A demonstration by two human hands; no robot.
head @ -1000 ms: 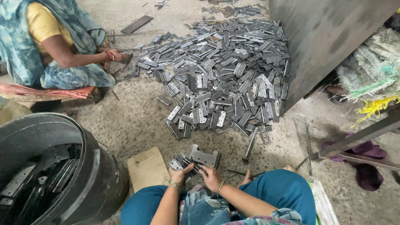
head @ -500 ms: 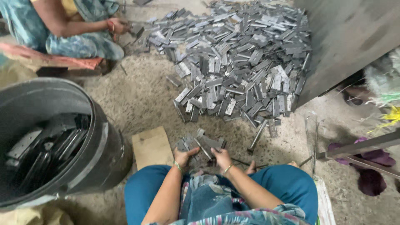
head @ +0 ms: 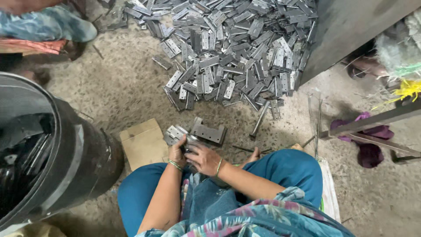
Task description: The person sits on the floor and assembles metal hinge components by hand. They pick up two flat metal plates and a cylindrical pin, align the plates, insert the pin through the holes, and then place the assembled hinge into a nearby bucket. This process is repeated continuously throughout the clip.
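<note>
A large black drum (head: 66,162) is standing at the left, with a flat cardboard piece (head: 142,142) lying just beside it on the concrete floor (head: 123,92). The left hand (head: 176,151) is closing around a grey metal hinge (head: 174,133), which is sticking out above its fingers. The right hand (head: 202,159) is pressing against the same hinge from beside it, fingers curled. A metal block (head: 209,131) is lying just beyond, and a hinge pile (head: 232,48) is spreading further off.

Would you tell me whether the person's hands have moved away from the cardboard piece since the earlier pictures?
No. The left hand and right hand stay just right of the cardboard piece, on the metal hinge; only the camera shifted.
</note>
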